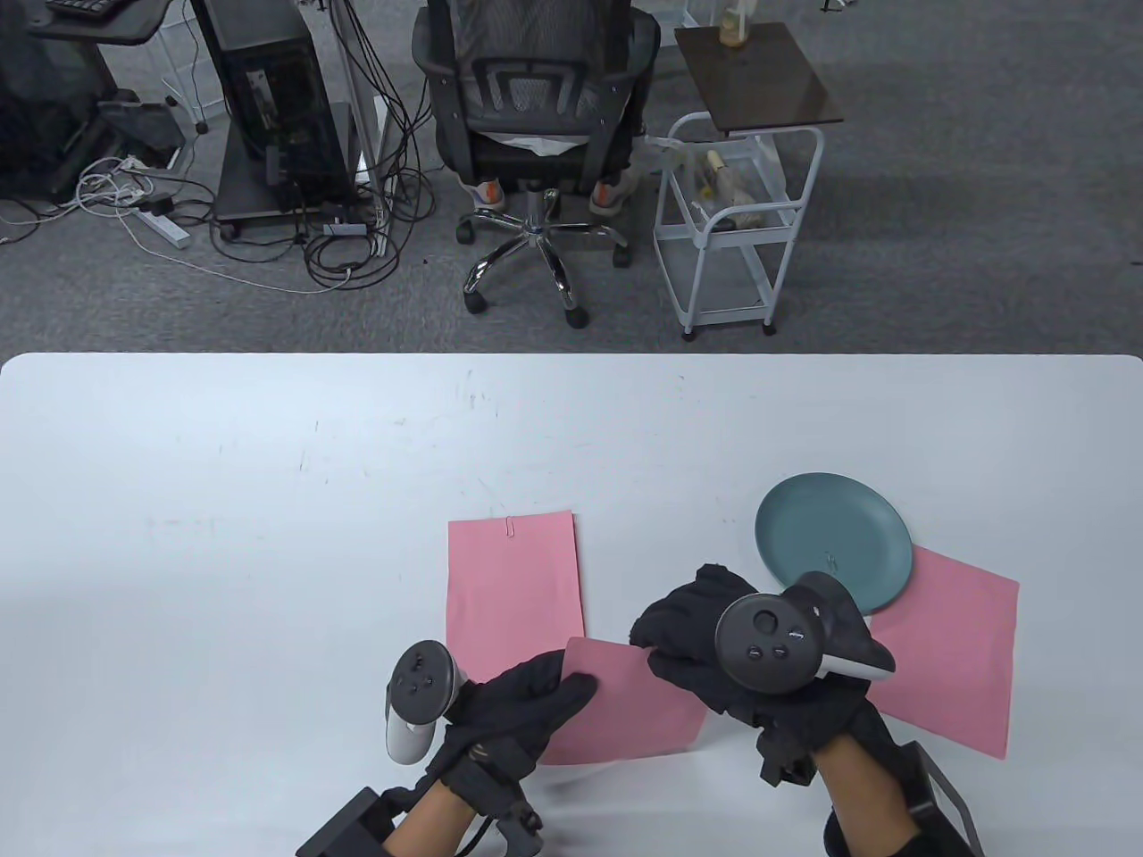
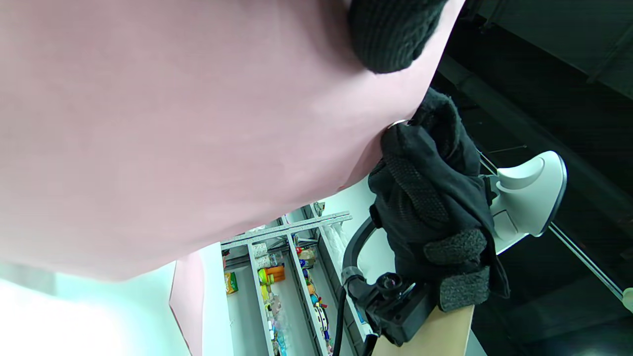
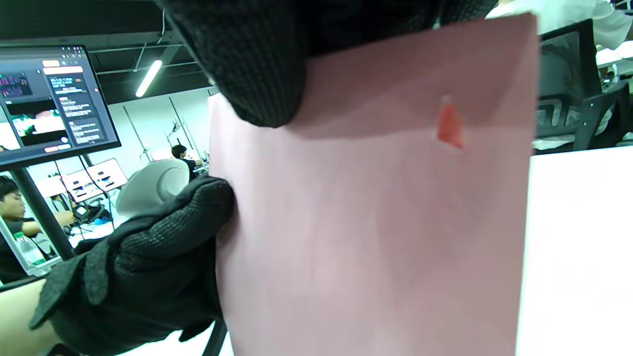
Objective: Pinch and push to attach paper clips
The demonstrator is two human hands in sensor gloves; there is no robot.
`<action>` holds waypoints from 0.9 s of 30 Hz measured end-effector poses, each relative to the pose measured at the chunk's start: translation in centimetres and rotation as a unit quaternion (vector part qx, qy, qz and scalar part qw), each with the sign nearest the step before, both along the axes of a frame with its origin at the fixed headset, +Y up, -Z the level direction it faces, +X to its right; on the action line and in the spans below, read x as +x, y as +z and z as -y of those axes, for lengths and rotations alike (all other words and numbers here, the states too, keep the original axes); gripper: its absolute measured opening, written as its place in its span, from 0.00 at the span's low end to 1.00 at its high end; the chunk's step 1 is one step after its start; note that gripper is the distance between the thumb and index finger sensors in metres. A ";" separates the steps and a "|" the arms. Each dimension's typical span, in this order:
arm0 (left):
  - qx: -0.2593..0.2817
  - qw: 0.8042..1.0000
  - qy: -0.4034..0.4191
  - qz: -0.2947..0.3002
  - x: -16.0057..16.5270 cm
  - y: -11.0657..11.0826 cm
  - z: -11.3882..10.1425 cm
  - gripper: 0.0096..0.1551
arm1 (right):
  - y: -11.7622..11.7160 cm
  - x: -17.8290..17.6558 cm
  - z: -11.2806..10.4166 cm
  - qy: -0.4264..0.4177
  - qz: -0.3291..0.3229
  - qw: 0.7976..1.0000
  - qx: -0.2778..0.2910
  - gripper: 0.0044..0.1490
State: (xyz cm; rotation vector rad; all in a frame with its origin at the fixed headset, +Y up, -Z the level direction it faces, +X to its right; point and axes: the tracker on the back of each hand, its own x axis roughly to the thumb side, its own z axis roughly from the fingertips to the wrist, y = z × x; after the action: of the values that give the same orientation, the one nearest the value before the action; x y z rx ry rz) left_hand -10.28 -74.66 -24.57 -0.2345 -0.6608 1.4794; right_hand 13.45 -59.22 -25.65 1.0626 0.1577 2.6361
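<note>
A: Well, start from the table view. Where is the sheet being worked on?

B: The pink paper sheet (image 1: 625,705) is held just above the white table (image 1: 268,464) near its front edge, its long axis running left to right. The left hand (image 1: 509,714) grips its left edge, thumb on top. The right hand (image 1: 705,643) pinches the top edge, fingers curled over it.

A: And the rest?

B: A second pink sheet (image 1: 513,580) lies flat behind, long axis running away from the person, with a silvery paper clip (image 1: 510,527) on its far edge. A third pink sheet (image 1: 955,652) lies to the right, tucked partly under a round teal plate (image 1: 830,527).

A: Left wrist view?

B: The matte paper fills the frame. The right hand's knit black fingers (image 2: 425,163) clamp its edge, with a glint of metal at the fingertips; I cannot tell if it is a clip.

A: Right wrist view?

B: The sheet stands upright, smooth and flat. The left hand's fingers (image 3: 163,247) close on its left edge, and the right fingers (image 3: 257,59) press from above.
</note>
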 end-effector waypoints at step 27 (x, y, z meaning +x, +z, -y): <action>-0.015 0.999 0.018 -0.030 -1.5 -0.8 -0.8 0.22 | 0.5 5.0 -1.5 -0.153 0.067 0.984 0.056 0.37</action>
State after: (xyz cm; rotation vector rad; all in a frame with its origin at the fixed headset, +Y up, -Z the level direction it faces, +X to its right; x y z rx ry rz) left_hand -11.82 -73.87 -25.39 -0.2004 -0.5972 1.5250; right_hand 18.46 -57.76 -25.16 0.8610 -0.1722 2.4464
